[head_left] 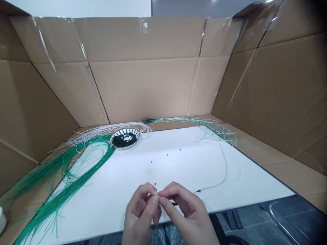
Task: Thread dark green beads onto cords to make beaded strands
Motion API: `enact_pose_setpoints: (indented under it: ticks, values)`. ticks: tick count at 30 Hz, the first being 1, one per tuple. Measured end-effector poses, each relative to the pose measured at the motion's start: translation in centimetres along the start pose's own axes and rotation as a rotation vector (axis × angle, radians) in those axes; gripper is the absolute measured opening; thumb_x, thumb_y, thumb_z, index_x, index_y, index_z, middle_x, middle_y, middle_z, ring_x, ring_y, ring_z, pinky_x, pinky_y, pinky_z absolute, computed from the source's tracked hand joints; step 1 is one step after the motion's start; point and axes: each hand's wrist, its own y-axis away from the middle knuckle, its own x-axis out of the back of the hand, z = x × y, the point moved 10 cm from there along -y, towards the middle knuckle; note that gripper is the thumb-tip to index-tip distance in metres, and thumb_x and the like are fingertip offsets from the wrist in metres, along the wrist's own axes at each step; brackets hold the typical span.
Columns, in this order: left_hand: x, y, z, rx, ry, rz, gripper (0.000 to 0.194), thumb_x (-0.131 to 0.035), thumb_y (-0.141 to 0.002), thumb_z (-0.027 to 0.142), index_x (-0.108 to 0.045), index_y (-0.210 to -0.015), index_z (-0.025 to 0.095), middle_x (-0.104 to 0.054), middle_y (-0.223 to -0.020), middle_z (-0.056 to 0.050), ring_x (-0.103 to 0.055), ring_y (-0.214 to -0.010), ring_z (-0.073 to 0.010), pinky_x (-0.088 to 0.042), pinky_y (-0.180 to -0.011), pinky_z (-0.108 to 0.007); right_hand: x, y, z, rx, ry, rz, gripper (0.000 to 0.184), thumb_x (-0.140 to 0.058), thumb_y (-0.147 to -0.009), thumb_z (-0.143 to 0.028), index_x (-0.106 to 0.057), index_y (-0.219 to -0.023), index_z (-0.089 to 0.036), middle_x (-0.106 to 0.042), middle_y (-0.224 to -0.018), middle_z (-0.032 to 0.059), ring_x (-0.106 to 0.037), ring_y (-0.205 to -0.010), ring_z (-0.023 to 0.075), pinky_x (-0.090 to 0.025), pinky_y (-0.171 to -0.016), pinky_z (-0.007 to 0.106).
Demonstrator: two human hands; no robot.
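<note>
Close together over the front edge of the white board, my left hand (143, 211) and my right hand (182, 211) pinch a short bit of pale thin cord (157, 196) between thumb and forefinger. The fingertips of both hands nearly touch and hide most of it. A pale green cord (226, 166) curves across the board on the right, with a small dark piece (198, 191) on it near my right hand. Something dark shows beneath the right fingers; I cannot tell what it is. A tiny black bead (155, 184) lies just beyond the fingertips.
A patterned dish (137, 132) of dark beads stands at the back left of the white board (127, 177). Long green cords (87, 173) and white cords (92, 131) lie beside it. Another cord bundle (209, 125) lies at the back right. Cardboard walls (153, 85) enclose the board.
</note>
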Motion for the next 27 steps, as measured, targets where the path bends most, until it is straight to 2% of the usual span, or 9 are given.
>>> enact_pose_setpoints:
  ticks: [7, 15, 19, 24, 27]
  values:
    - [-0.7, 0.0, 0.9, -0.069, -0.078, -0.026, 0.043, -0.095, -0.064, 0.055, -0.076, -0.068, 0.017, -0.057, -0.067, 0.005, -0.04, -0.046, -0.0021, -0.036, -0.048, -0.018, 0.5, 0.1, -0.9, 0.039, 0.046, 0.053, 0.01, -0.075, -0.087, -0.022, -0.073, -0.077, -0.023, -0.069, -0.073, -0.003, -0.064, -0.071, 0.0128, -0.049, -0.07, 0.02]
    - [-0.8, 0.1, 1.4, -0.12, -0.143, -0.03, 0.045, -0.094, -0.063, 0.059, -0.075, -0.064, 0.018, -0.049, -0.062, 0.006, -0.042, -0.046, -0.0044, -0.036, -0.047, -0.017, 0.5, 0.0, -0.7, -0.011, 0.156, 0.055, 0.013, -0.073, -0.081, -0.025, -0.064, -0.072, -0.021, -0.062, -0.069, -0.0028, -0.058, -0.068, 0.0152, -0.046, -0.068, 0.024]
    - [-0.8, 0.0, 0.7, -0.097, -0.143, -0.028, 0.051, -0.092, -0.061, 0.065, -0.072, -0.063, 0.017, -0.053, -0.06, 0.006, -0.042, -0.044, -0.0031, -0.035, -0.048, -0.017, 0.4, -0.2, -0.7, -0.027, 0.191, 0.033, 0.013, -0.07, -0.08, -0.026, -0.062, -0.071, -0.021, -0.056, -0.069, -0.0031, -0.054, -0.07, 0.0163, -0.043, -0.069, 0.026]
    - [-0.4, -0.2, -1.5, 0.005, -0.078, -0.025, 0.052, -0.093, -0.059, 0.066, -0.072, -0.067, 0.019, -0.05, -0.051, 0.008, -0.041, -0.042, -0.0034, -0.032, -0.047, -0.016, 0.2, -0.3, 0.2, -0.068, 0.122, -0.016, 0.016, -0.07, -0.085, -0.032, -0.064, -0.075, -0.021, -0.056, -0.072, -0.0022, -0.053, -0.071, 0.0168, -0.042, -0.069, 0.027]
    - [-0.4, -0.6, -2.1, 0.012, -0.09, -0.065, 0.048, -0.09, -0.066, 0.064, -0.072, -0.071, 0.02, -0.053, -0.056, 0.007, -0.043, -0.044, -0.0054, -0.035, -0.048, -0.018, 0.4, -0.4, 0.9, -0.063, 0.15, -0.045, 0.021, -0.066, -0.091, -0.037, -0.063, -0.077, -0.021, -0.057, -0.074, -0.0018, -0.054, -0.072, 0.0172, -0.044, -0.07, 0.026]
